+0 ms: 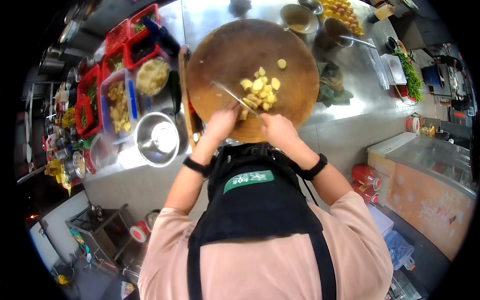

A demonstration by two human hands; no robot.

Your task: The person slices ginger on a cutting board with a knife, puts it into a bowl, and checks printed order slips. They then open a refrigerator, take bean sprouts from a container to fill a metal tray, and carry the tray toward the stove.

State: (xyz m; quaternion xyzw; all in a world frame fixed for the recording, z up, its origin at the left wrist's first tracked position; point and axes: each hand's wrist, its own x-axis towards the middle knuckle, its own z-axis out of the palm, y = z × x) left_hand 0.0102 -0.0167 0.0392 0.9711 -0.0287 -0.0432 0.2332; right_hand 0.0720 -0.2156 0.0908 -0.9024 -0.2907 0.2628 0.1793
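On a round wooden chopping board (215, 55), a heap of pale yellow slices (261, 87) lies right of centre, with one round slice apart from it. My right hand (278, 131) is closed around the handle end of a knife (235, 96), whose blade points up and to the left over the board. Beside the blade, at the board's near edge, my left hand (223, 121) has its fingers pressed together by a small yellow piece (244, 114). Whether those fingers grip it is hard to make out.
A steel bowl (156, 139) sits left of the board, near a clear tub of yellow pieces (119, 107) and several red containers. Metal bowls (299, 19) stand behind on the right. A dark crumpled cloth (332, 85) lies right of the board.
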